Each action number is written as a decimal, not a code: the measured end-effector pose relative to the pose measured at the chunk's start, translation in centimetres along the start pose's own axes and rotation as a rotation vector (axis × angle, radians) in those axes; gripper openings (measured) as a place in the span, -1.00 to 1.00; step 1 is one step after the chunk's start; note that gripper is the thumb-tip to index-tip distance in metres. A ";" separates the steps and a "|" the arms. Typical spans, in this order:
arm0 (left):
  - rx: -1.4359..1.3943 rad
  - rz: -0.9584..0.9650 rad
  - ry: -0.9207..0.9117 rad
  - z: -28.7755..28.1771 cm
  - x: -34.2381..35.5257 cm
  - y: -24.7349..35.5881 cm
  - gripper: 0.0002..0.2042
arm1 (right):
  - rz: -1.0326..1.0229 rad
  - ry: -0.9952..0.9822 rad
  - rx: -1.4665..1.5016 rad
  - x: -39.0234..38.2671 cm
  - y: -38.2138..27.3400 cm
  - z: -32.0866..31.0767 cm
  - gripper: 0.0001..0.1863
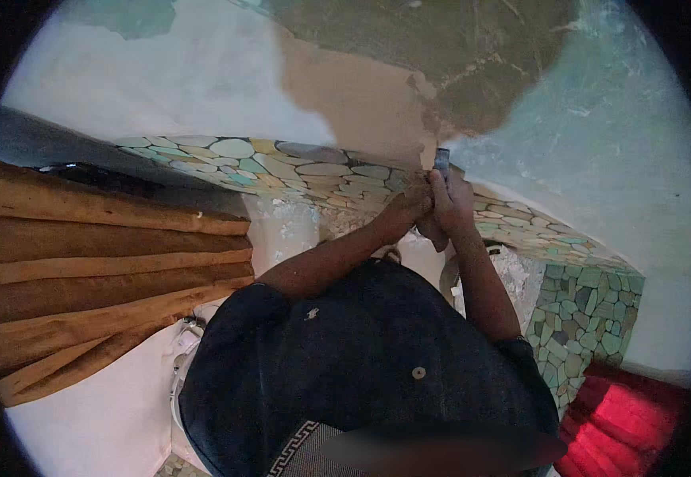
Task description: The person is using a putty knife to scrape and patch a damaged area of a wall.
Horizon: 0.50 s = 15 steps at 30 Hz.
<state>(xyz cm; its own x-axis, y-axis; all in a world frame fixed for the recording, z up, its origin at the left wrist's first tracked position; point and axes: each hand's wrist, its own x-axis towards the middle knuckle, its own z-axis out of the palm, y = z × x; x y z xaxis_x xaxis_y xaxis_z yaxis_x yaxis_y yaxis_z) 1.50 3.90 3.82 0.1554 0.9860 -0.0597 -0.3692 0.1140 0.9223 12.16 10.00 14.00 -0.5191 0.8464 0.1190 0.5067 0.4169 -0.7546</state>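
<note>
In front of my chest, both hands are close together against the wall. My right hand (456, 205) is closed around a scraper (441, 160), whose short grey blade points up at the wall. The blade is at the lower tip of a bare tan patch (361, 87), beside pale blue-green paint (592, 119). Just left of it, my left hand (409, 213) is closed, its fingers pressed near the right hand. Whether the left hand grips the tool's handle or something else is hidden.
A band of wall with a coloured stone pattern (313, 171) runs below the painted part. Brown curtain folds (107, 270) hang at left, a red cloth (623, 421) at lower right. A dark grey-brown patch (504, 63) marks the upper wall. White-splattered surfaces (286, 226) lie beneath my arms.
</note>
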 end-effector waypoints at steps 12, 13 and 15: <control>-0.108 -0.112 -0.025 0.3 -1.7 2.0 -0.49 | -0.109 0.105 -0.066 -0.4 1.0 1.1 -0.65; -0.111 -0.114 -0.025 0.2 -1.2 1.9 -0.49 | -0.042 0.070 -0.060 -0.4 1.1 1.0 -0.60; -0.209 -0.213 -0.009 -0.1 -0.8 1.7 -0.51 | -0.046 0.079 -0.112 -0.5 1.0 1.1 -0.60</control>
<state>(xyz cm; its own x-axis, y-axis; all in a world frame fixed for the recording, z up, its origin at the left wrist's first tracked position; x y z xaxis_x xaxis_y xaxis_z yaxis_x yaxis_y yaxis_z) 0.69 3.33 5.40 0.2576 0.9361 -0.2393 -0.5075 0.3418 0.7909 12.16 9.59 12.43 -0.4899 0.8471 0.2059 0.5598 0.4868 -0.6706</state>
